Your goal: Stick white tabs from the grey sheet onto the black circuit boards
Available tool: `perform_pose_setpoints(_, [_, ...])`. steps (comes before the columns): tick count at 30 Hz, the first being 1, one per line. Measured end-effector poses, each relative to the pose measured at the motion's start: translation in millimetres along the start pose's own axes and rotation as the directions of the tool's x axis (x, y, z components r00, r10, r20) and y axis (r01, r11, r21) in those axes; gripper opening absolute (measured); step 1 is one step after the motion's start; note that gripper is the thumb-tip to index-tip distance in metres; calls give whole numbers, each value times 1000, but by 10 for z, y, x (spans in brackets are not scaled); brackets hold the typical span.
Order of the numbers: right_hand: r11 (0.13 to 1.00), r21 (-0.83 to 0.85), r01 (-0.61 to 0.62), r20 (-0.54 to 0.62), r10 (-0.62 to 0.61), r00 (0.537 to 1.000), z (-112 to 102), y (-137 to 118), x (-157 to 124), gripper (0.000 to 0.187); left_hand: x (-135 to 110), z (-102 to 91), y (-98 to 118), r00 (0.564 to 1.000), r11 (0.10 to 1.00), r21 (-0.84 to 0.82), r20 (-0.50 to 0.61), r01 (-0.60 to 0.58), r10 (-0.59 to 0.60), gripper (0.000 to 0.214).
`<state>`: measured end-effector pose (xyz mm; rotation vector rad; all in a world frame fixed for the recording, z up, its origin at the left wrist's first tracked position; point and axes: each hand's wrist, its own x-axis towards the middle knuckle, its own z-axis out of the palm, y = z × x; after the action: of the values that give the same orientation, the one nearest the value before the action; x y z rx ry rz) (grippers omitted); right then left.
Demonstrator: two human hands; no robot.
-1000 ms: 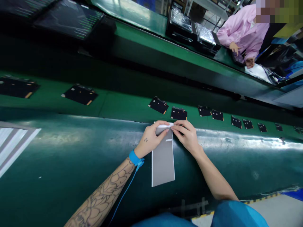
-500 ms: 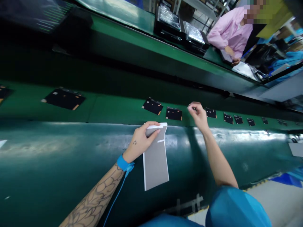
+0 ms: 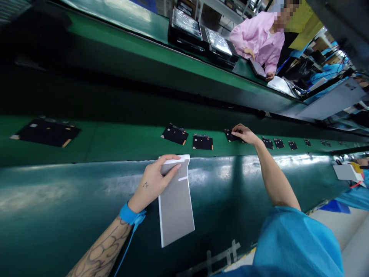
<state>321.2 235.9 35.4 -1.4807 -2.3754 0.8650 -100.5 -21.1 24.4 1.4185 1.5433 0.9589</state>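
My left hand [image 3: 152,180] pinches the top of a long grey sheet stack with white edges [image 3: 176,211], thumb in front and fingers behind. The stack hangs over the near green surface. At the belt, my right hand [image 3: 246,134] is closed, its fingertips on or just over a flat black circuit board [image 3: 228,135]. The hand covers part of that board. Whether something small sits between those fingertips cannot be seen. Just left of it lie two more black boards, one straight [image 3: 203,142] and one turned at an angle [image 3: 174,134].
A larger-looking black board [image 3: 47,132] lies on the green belt [image 3: 127,144] at the left; several more run off to the right. Beyond a raised ledge stand dark trays with plastic-wrapped items [image 3: 186,24]. A person in pink [image 3: 256,36] handles a flat dark item there.
My right hand has come down from above the belt onto a black board, fingertips now at it. My left hand keeps its grip on the sheet stack. The whole view has shifted.
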Motion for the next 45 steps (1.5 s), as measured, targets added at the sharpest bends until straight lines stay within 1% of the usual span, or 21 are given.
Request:
perform_pose_setpoints(5, [1000, -22, -3, 29, 3, 1000, -46, 60, -8, 33, 1, 0, -4, 1000, 1000, 14, 3, 5, -5, 41])
perform_pose_setpoints(10, [1000, -10, 5, -22, -5, 1000, -5, 122, 16, 28, 7, 15, -14, 1000, 1000, 10, 0, -12, 12, 40])
perform_pose_setpoints(14, [998, 35, -46, -54, 48, 997, -6, 174, 65, 36, 5, 23, -32, 1000, 1000, 15, 1, -19, 19, 40])
perform_pose_setpoints(18, [997, 29, -72, -57, 74, 996, -40, 156, 9, 30, 7, 20, -47, 1000, 1000, -10, 26, -17, 17, 40])
perform_pose_setpoints(22, [994, 87, -62, -174, 77, 982, -25, 151, -165, 33, 13, 23, -64, 999, 999, -25, 42, -22, 23, 42])
perform_pose_setpoints(24, [996, 73, -56, -233, 72, 970, 14, 168, -261, 36, 16, 31, -73, 999, 999, -22, 30, -34, 35, 41])
perform_pose_setpoints(27, [999, -36, -25, -290, 13, 957, 98, 199, -375, 39, 18, 44, -88, 999, 999, -20, 16, -48, 49, 39])
perform_pose_setpoints(30, [991, -132, -15, -325, -29, 945, 149, 230, -417, 36, 19, 49, -94, 998, 999, -13, 19, -53, 53, 37])
perform_pose_setpoints(32, [993, -119, -9, -324, -30, 946, 131, 256, -394, 33, 16, 46, -90, 998, 999, -8, 25, -49, 49, 38])
perform_pose_setpoints(35, [997, -80, 3, -251, -23, 968, 47, 301, -306, 33, 8, 35, -72, 999, 999, 3, 20, -40, 40, 41])
perform_pose_setpoints(37, [996, -86, -2, -202, -15, 979, -4, 331, -245, 35, 2, 26, -56, 999, 999, 16, 16, -33, 33, 42])
perform_pose_setpoints(41, [997, -77, -19, -171, 6, 985, -27, 386, -204, 38, -3, 4, -17, 1000, 999, 40, 18, -15, 15, 43])
perform_pose_setpoints(43, [997, -71, -32, -175, 19, 984, -33, 410, -235, 42, -5, -6, 4, 1000, 999, 37, 25, -6, 5, 43])
perform_pose_setpoints(45, [995, -92, -30, -177, 14, 984, -56, 434, -289, 56, -8, -15, 22, 1000, 999, 34, 27, -4, 3, 43])
